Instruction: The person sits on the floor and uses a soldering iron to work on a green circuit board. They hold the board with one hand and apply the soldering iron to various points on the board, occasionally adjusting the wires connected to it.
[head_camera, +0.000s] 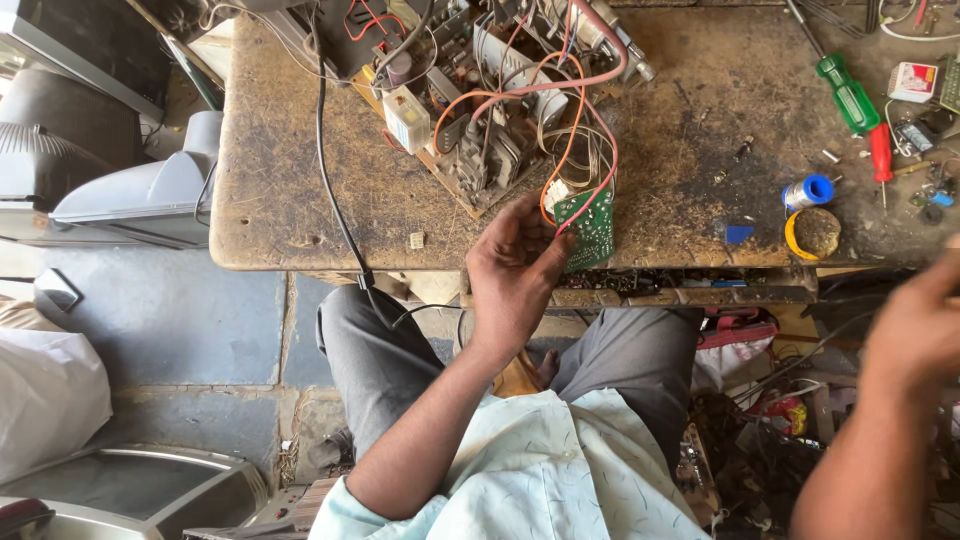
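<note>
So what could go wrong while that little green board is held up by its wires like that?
The left hand holds the small green board at the bench edge, tethered by orange and pink wires to the large chassis. A tug might strain those joints. The right hand is blurred and off the bench, so only one hand steadies it.

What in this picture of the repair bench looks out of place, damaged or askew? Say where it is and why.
The small green circuit board hangs tilted over the front edge of the worn wooden bench, dangling on orange and pink wires and steadied by the left hand. The larger board lies askew with tangled wiring. The right hand is blurred.
</note>
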